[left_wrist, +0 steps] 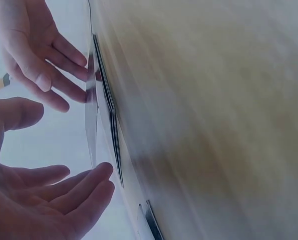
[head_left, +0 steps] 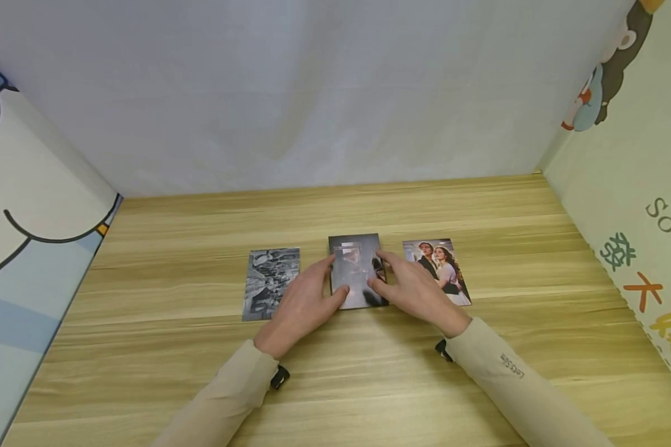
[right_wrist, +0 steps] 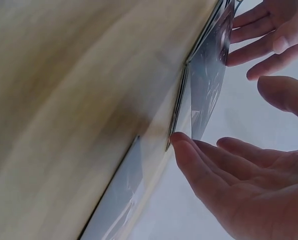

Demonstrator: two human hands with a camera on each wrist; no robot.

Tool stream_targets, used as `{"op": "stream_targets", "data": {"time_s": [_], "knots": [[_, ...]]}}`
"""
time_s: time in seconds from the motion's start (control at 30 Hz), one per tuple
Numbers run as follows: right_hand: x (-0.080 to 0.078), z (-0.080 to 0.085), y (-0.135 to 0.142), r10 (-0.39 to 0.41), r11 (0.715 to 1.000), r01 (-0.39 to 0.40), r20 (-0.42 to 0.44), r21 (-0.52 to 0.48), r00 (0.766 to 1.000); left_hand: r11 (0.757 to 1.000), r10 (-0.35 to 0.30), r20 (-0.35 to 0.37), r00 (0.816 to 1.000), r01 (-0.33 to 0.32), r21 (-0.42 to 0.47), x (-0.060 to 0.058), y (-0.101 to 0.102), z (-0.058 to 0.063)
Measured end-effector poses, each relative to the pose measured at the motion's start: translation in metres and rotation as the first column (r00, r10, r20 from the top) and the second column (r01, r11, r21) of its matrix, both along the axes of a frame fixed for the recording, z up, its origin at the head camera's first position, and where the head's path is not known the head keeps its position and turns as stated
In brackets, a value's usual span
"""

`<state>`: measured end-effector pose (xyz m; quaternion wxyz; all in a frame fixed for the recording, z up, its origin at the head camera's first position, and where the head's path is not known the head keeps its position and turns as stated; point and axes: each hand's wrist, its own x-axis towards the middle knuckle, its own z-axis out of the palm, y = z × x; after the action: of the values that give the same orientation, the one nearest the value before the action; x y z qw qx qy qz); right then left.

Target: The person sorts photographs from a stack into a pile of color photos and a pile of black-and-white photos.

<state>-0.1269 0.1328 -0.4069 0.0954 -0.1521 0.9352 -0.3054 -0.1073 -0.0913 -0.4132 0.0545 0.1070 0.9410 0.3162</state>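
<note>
A small stack of photo cards (head_left: 351, 270), its top picture dark and glossy, lies between both hands on the wooden table. My left hand (head_left: 309, 298) is at the stack's left side, fingertips by the edge and thumb near the front corner. On the opposite side, my right hand (head_left: 414, 288) has its fingertips at the right edge, slightly over the top picture. Both wrist views show loosely extended fingers; the layered edges of the stack (left_wrist: 114, 125) appear there too. A black-and-white photo card (head_left: 265, 279) lies left, partly behind the left hand. To the right, a colour couple photo card (head_left: 447, 267) is partly covered.
The wooden table (head_left: 346, 379) meets a pale grey backdrop (head_left: 324, 93) at the back. Printed side panels stand at the left (head_left: 45, 161) and right (head_left: 620, 186). Dark wrist bands show at both sleeves.
</note>
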Motion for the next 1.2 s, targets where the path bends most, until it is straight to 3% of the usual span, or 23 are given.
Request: {"op": "stream_targets", "data": {"time_s": [0.67, 1.2], "knots": [[0.008, 0.002, 0.001, -0.017, 0.992, 0.023, 0.049, -0.123, 0.999, 0.993, 0.05, 0.009, 0.999, -0.05, 0.108, 0.006, -0.002, -0.009], [0.012, 0.001, 0.003, -0.043, 0.978, 0.045, 0.011, -0.204, 0.999, 0.977, 0.054, -0.182, 0.982, -0.015, 0.211, 0.015, -0.007, -0.016]]}}
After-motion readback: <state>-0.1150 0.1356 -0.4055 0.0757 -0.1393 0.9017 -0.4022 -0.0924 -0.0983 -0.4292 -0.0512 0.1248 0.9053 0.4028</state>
